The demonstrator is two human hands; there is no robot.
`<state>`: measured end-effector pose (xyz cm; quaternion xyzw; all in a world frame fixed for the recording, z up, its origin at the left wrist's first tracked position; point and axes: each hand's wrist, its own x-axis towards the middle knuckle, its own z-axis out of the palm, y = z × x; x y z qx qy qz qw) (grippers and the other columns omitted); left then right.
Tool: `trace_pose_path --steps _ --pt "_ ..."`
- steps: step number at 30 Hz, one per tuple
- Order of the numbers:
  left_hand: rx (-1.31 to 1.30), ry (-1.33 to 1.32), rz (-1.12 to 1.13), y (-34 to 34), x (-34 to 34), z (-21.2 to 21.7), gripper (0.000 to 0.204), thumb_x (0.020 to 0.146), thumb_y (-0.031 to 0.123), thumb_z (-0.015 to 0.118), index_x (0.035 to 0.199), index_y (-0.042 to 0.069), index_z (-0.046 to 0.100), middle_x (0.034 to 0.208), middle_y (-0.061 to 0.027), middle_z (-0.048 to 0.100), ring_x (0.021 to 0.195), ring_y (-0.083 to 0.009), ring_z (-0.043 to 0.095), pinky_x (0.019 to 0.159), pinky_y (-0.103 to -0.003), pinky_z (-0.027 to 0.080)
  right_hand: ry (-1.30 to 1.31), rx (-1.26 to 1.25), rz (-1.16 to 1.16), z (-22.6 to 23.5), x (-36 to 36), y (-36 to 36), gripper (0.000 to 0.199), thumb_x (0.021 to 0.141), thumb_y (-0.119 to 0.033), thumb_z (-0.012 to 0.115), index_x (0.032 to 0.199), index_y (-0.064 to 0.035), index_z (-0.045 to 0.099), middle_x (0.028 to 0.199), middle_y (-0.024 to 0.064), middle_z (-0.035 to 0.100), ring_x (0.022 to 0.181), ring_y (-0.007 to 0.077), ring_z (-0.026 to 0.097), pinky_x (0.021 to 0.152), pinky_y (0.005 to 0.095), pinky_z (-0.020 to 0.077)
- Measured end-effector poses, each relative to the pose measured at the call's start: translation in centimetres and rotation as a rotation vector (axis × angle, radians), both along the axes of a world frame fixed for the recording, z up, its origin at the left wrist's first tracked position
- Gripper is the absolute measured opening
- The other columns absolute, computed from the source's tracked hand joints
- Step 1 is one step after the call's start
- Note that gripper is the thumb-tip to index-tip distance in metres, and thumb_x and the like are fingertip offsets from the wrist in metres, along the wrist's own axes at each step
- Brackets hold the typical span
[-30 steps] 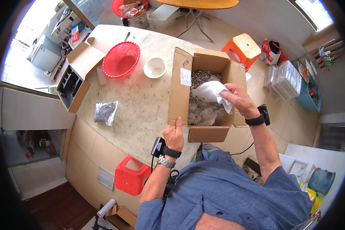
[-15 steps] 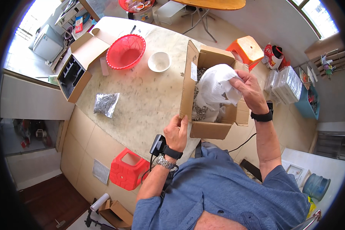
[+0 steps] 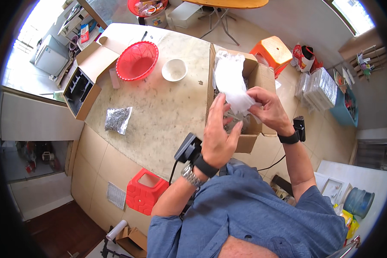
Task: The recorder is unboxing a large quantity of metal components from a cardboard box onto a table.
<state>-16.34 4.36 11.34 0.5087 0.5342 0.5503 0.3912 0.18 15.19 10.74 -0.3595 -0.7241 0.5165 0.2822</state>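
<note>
An open cardboard box (image 3: 264,77) stands at the table's right side, just in front of me. A thin white plastic bag (image 3: 230,79) stretches over the box's opening. My right hand (image 3: 271,111) pinches the bag's near end between thumb and fingers. My left hand (image 3: 219,138) is raised at the box's near left corner, fingers spread and thumb apart, close beside the bag. Whether its fingertips touch the plastic I cannot tell. Most of the box's contents are hidden beneath the bag and my hands.
On the table (image 3: 167,114) are a clear packet of small grey pieces (image 3: 118,120), a red basket (image 3: 136,64), a white bowl (image 3: 174,70) and an open carton with a black insert (image 3: 78,91). A red stool (image 3: 145,195) and an orange stool (image 3: 274,53) stand beside it.
My left hand has let go of the box's near left edge and moved up and right to the bag. My right hand has lowered, and the bag now lies stretched toward the far left.
</note>
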Motion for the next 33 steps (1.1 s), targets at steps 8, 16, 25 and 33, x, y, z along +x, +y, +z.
trace_pose_path --steps 8,16,25,33 --pt "-0.262 -0.309 0.158 2.3 -0.3 -5.8 0.046 0.088 0.012 0.059 0.129 -0.006 0.045 0.117 -0.0218 0.059 0.107 -0.0282 0.058 0.091 -0.034 0.045 0.016 0.104 0.189 -2.2 -0.1 -3.3 0.033 0.072 0.003 0.068 0.104 -0.0015 0.065 0.102 0.0101 0.063 0.091 0.023 0.061 0.075 0.0316 0.05" --pt "0.018 0.12 0.519 2.2 -3.0 -3.1 0.036 0.089 -0.002 0.051 0.125 0.001 0.052 0.11 -0.0165 0.063 0.1 -0.0239 0.061 0.087 -0.033 0.047 -0.486 0.28 0.013 -8.0 2.3 0.4 0.03 0.073 -0.005 0.066 0.102 0.0014 0.063 0.102 0.0147 0.063 0.085 0.0305 0.064 0.073 0.0357 0.0523" --pt "0.041 0.059 0.534 1.0 -3.4 -2.9 0.034 0.091 -0.001 0.05 0.125 -0.003 0.05 0.115 -0.0138 0.06 0.105 -0.0209 0.057 0.091 -0.032 0.045 -0.976 0.586 0.376 -14.2 -1.2 -0.9 0.043 0.067 -0.01 0.072 0.105 0.0016 0.053 0.093 0.0206 0.06 0.089 0.0305 0.065 0.071 0.0378 0.0549" --pt "0.056 -0.119 0.534 0.6 -3.9 -2.8 0.033 0.093 0.003 0.054 0.125 -0.004 0.047 0.116 -0.0098 0.058 0.104 -0.0152 0.055 0.091 -0.028 0.045 -0.978 0.385 0.456 -15.0 -0.5 0.4 0.025 0.073 -0.008 0.059 0.095 0.0019 0.062 0.08 0.0214 0.066 0.073 0.0301 0.068 0.063 0.0375 0.0548"
